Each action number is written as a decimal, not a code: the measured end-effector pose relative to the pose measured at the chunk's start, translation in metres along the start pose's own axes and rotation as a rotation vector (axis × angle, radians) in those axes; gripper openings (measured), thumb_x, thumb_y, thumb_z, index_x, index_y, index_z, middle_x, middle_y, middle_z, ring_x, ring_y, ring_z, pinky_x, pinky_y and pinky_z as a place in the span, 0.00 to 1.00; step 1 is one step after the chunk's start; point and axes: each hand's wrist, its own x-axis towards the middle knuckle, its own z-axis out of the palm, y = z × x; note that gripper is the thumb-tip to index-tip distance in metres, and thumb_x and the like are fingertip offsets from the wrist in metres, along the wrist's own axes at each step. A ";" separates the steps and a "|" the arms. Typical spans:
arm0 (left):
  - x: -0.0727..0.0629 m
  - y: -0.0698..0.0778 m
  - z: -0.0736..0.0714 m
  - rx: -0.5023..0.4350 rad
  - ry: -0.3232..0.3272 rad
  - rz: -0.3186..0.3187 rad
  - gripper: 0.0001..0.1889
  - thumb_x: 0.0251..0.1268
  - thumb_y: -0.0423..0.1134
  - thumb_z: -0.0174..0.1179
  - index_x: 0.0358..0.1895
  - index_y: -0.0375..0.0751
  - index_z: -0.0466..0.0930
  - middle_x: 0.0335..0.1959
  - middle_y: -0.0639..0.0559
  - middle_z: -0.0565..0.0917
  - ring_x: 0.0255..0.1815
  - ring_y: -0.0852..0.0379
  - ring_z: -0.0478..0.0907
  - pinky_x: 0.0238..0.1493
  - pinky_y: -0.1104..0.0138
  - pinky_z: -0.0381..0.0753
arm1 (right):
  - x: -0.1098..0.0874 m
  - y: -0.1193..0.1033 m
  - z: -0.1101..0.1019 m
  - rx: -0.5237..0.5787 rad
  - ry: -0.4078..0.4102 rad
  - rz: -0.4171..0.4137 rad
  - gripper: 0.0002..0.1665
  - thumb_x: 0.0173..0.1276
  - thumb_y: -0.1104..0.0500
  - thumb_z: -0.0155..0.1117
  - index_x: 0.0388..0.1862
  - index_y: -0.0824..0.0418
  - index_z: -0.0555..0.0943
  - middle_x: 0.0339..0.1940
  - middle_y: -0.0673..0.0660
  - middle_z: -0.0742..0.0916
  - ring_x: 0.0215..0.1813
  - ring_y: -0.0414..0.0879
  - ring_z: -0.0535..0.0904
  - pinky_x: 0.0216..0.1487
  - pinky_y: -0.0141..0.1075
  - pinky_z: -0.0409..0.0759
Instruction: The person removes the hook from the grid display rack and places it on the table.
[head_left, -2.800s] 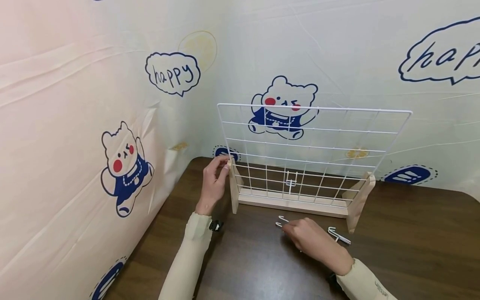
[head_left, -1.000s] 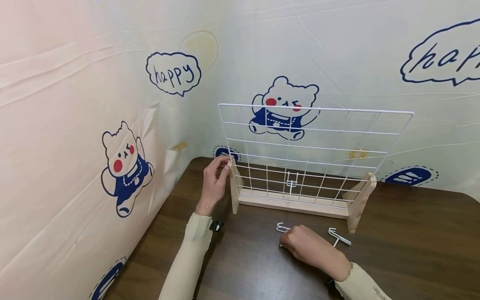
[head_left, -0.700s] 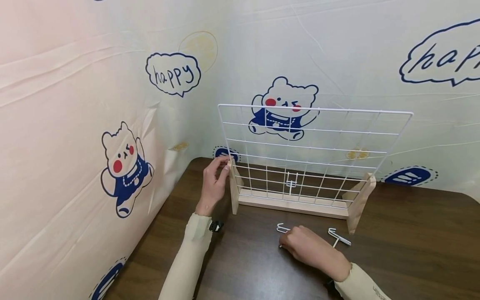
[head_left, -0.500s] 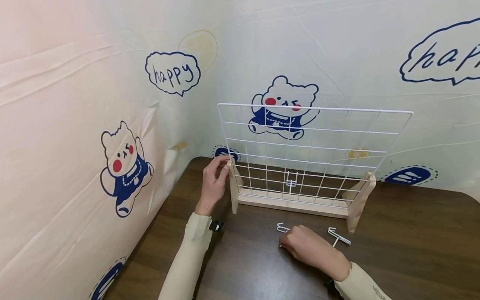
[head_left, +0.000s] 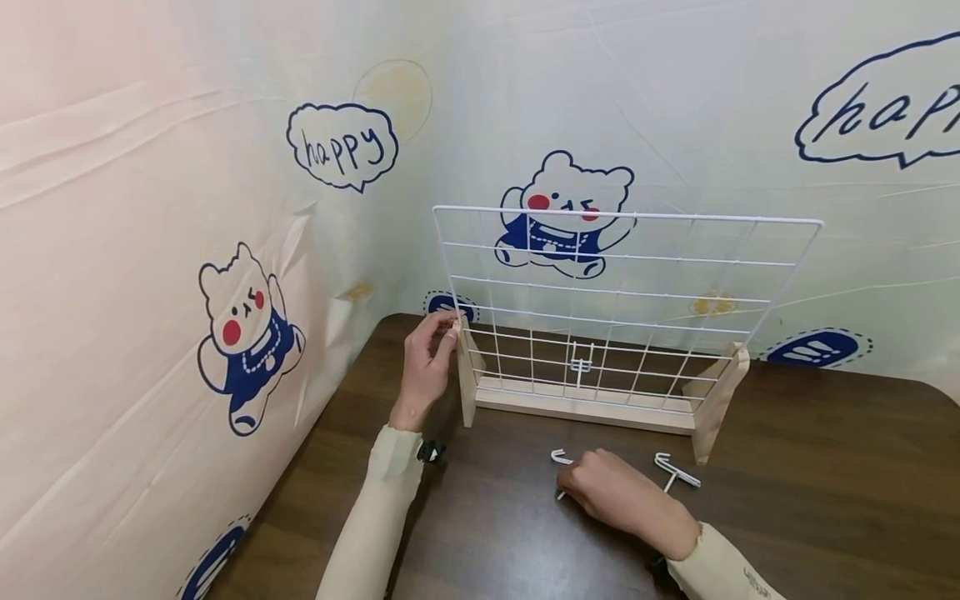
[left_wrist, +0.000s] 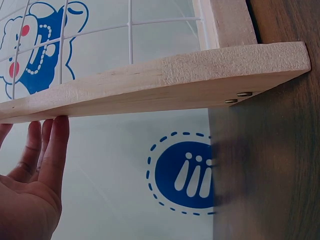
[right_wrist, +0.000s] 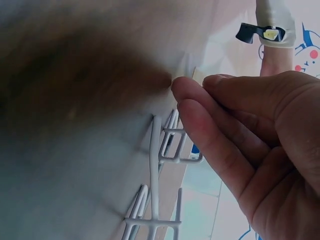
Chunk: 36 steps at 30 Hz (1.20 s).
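Observation:
A white wire grid leans back in a wooden stand. My left hand touches the stand's left side panel; in the left wrist view its fairly straight fingertips meet the panel's outer face. Low over the table, my right hand pinches a white wire hook, mostly hidden under the fingers; its bent end and stem tip stick out. Another white hook lies just right of that hand, its stem pointing under it. A third hook hangs on the grid.
The brown table meets a printed cloth backdrop at the left and back. The stand's base board runs between both side panels, behind the loose hooks.
Since the first frame, my right hand has drawn the hook slightly toward me. Lately the hook has turned a little, showing one bent end and more stem tip. The left hand stays put.

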 end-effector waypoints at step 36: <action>-0.001 0.002 -0.002 0.016 -0.010 -0.010 0.13 0.73 0.25 0.52 0.54 0.24 0.82 0.45 0.30 0.86 0.43 0.47 0.80 0.43 0.81 0.75 | 0.003 0.005 -0.005 -0.030 0.210 -0.112 0.12 0.57 0.63 0.79 0.28 0.53 0.81 0.22 0.41 0.85 0.24 0.31 0.80 0.25 0.27 0.76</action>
